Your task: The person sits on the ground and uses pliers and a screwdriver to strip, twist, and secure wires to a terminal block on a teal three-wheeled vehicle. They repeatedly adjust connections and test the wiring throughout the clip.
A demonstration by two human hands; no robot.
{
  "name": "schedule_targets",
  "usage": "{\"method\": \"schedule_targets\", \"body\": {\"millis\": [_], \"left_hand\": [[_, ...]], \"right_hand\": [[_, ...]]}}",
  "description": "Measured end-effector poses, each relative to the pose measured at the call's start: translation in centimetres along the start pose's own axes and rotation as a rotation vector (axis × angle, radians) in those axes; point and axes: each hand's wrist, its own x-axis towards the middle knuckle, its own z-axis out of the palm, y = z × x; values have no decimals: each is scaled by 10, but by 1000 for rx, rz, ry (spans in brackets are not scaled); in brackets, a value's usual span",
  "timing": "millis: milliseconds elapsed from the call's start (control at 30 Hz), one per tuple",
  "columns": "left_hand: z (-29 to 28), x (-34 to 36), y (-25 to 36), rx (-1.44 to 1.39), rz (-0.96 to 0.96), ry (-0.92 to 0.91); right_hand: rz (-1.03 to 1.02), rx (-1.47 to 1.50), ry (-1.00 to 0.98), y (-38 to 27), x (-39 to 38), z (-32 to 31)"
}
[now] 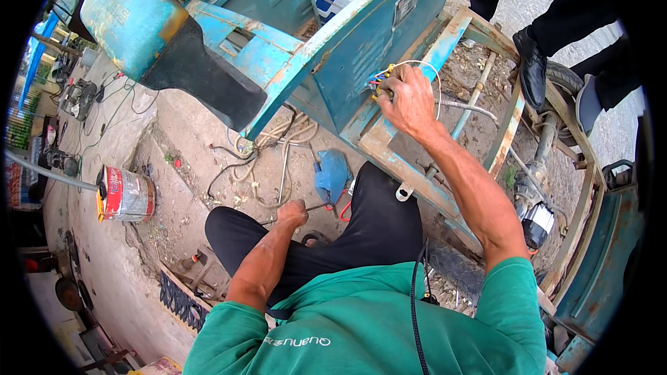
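Observation:
My right hand [406,101] reaches up to the blue metal panel [368,55] of a rusty three-wheeled vehicle. Its fingers are closed on a bundle of coloured wires [376,81], where blue, red and yellow strands stick out beside the fingertips; a white wire [434,73] loops over the hand. Low between my knees, my left hand [292,213] is closed around a thin dark rod [316,206], which pokes out on both sides of the fist. Close to that fist lie a blue sheet-like piece [332,177] and a red loop [345,211].
Cables and hoses [278,135] tangle on the ground under the worn seat [132,24]. A red paint can [127,194] stands at left. The rusty frame [506,135] carries an axle with a motor [538,226] at right. Another person's black shoe [531,66] rests by the frame.

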Motion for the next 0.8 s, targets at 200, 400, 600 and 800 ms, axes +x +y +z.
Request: {"method": "schedule_targets", "body": {"millis": [200, 400, 600, 800], "left_hand": [[-4, -1, 5, -16, 9, -30], [-5, -1, 8, -23, 28, -50], [-1, 4, 5, -53, 32, -46], [1, 8, 5, -97, 50, -18]], "right_hand": [[175, 107, 78, -6, -1, 17], [243, 204, 89, -7, -1, 30], [235, 340, 157, -2, -1, 42], [432, 572, 78, 21, -10, 44]]}}
